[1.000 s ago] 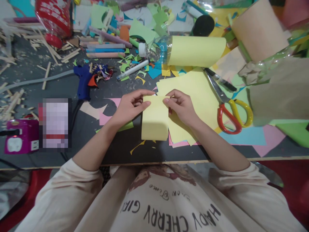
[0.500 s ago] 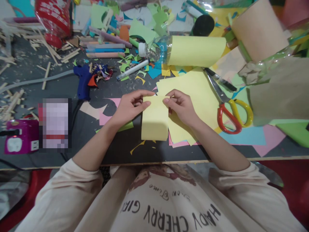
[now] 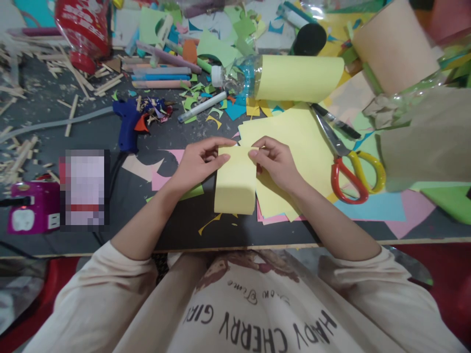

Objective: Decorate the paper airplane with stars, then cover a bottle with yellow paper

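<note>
A small folded piece of pale yellow paper [image 3: 235,186] lies on the dark table [image 3: 184,230] in front of me. My left hand [image 3: 198,164] pinches its top left corner with thumb and fingers. At the top right corner, my right hand [image 3: 277,162] pinches the same piece. Under my right hand lies a larger stack of yellow sheets [image 3: 298,142] with pink sheets beneath.
Red-and-yellow scissors [image 3: 349,162] lie to the right of the stack. A plastic bottle wrapped in yellow paper [image 3: 290,77] lies behind it. A blue glue gun [image 3: 127,122], markers [image 3: 162,77], paper scraps and wood sticks [image 3: 73,73] litter the left and back. A purple power strip [image 3: 31,206] sits far left.
</note>
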### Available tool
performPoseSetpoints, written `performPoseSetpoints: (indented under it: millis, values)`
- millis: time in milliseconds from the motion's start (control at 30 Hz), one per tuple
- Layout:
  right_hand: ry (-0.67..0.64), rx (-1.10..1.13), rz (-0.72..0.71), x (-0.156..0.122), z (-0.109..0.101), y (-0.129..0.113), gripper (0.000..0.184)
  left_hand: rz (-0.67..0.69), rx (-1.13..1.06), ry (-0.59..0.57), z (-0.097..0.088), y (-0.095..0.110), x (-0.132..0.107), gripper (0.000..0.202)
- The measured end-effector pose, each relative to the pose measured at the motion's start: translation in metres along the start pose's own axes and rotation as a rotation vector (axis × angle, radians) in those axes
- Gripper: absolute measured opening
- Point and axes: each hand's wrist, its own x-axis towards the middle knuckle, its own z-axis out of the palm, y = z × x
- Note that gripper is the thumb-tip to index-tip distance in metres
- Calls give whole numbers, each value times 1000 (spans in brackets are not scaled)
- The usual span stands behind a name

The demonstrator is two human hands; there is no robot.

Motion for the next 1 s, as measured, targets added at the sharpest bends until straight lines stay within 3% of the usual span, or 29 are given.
performPoseSetpoints:
  millis: [200, 400, 567, 700, 867, 1000]
  values:
    - [-24, -49, -30, 0, -2, 1, 49, -12, 24, -35, 0, 1, -1, 26]
    - [-115, -283, -95, -3, 0, 1, 49, -7, 52, -128, 2, 2, -4, 30]
    - [121, -265, -199, -1, -1, 2, 54, -19, -24, -191, 2, -2, -5, 71]
    - [360, -214, -275, 6, -13, 4, 53, -44, -43, -230, 1, -4, -5, 83]
    - [522, -210, -357, 14, -27, 10, 52, -6, -40, -88, 0, -11, 0, 83]
    - [499, -154, -352, 15, -26, 13, 56, 64, -82, 121, -8, -28, 8, 77]
